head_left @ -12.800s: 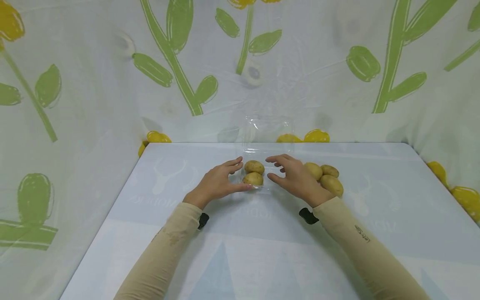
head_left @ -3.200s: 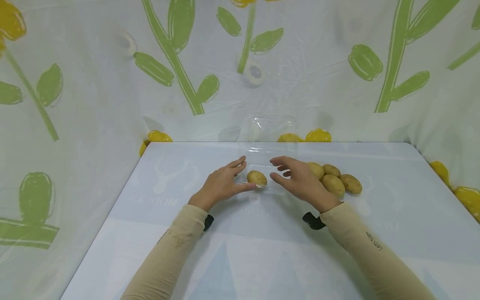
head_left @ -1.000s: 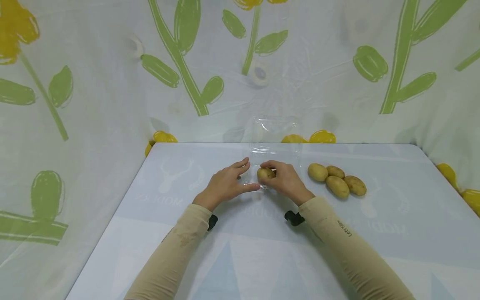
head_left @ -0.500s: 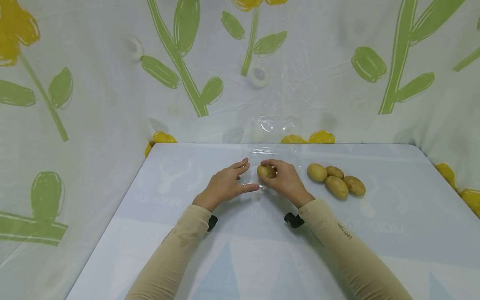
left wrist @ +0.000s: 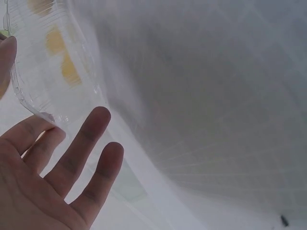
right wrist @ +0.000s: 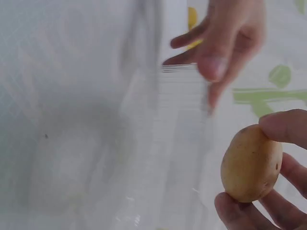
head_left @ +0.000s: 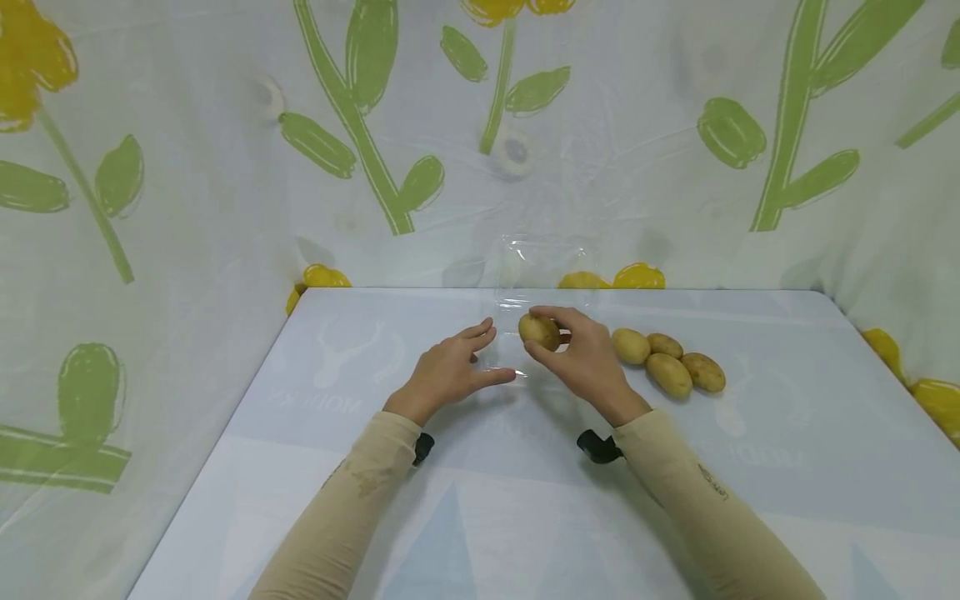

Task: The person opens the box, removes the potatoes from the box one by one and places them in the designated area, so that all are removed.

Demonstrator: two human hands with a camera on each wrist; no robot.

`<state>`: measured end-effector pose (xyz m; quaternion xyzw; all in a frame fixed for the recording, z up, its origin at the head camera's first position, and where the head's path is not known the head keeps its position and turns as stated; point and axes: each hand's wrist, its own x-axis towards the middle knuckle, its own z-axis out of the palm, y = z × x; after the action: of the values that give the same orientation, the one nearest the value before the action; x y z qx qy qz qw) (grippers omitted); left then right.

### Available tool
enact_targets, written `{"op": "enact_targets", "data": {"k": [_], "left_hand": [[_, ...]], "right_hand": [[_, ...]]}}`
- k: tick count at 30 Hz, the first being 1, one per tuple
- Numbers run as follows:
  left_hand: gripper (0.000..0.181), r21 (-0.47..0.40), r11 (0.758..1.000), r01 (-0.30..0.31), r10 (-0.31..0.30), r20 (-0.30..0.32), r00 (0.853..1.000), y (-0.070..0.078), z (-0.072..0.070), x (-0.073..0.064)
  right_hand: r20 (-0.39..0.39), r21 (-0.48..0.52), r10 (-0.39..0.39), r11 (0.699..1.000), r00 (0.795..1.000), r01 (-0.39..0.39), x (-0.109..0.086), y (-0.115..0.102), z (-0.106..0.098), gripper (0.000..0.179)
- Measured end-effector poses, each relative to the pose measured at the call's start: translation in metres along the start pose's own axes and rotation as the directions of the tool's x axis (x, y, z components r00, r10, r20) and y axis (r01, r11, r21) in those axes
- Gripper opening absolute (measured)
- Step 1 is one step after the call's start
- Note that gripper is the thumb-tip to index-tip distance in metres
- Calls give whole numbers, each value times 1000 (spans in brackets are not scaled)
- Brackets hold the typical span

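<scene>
A potato (head_left: pixel 538 332) is pinched between the thumb and fingers of my right hand (head_left: pixel 588 357), up over the clear plastic clamshell container (head_left: pixel 506 357). The right wrist view shows this potato (right wrist: pixel 252 163) whole and pale brown, with fingertips on both ends. My left hand (head_left: pixel 446 372) holds the container by its left side, thumb along the near rim and fingers spread toward the far corner. In the left wrist view, thumb and curled forefinger meet the edge of the clear container (left wrist: pixel 36 86). Its lid (head_left: pixel 543 271) stands raised at the back.
Several potatoes (head_left: pixel 669 376) lie bunched on the table (head_left: pixel 480 517), right of my right hand. The table's far edge runs just behind the container, against a hanging sheet (head_left: pixel 615 200) printed with flowers. Wrist cameras (head_left: pixel 597 447) sit under both wrists.
Earlier, two potatoes sat in the container; one later joined the pile at right. Within the last second my right hand has raised the other potato up and slightly right. The left hand stays put.
</scene>
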<state>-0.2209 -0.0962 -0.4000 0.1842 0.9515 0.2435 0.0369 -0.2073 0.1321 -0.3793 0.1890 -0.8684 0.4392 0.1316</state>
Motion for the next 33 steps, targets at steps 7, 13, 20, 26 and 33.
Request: {"op": "enact_targets", "data": {"k": [7, 13, 20, 26, 33], "left_hand": [[91, -16, 1000, -4, 4, 3, 1000, -2, 0, -1], [90, -22, 1000, 3, -3, 7, 1000, -3, 0, -1], [93, -26, 1000, 1, -1, 12, 1000, -3, -2, -3], [94, -16, 1000, -9, 9, 15, 1000, -3, -1, -2], [94, -20, 1000, -6, 6, 17, 1000, -3, -1, -1]], "right_hand": [[-27, -37, -77, 996, 997, 76, -11, -4, -18, 48], [-55, -60, -83, 995, 995, 80, -22, -6, -34, 49], [-113, -57, -81, 996, 990, 75, -36, -3, -56, 50], [-134, -109, -84, 992, 987, 70, -51, 2, -74, 49], [-137, -187, -95, 980, 986, 69, -68, 12, -92, 50]]}}
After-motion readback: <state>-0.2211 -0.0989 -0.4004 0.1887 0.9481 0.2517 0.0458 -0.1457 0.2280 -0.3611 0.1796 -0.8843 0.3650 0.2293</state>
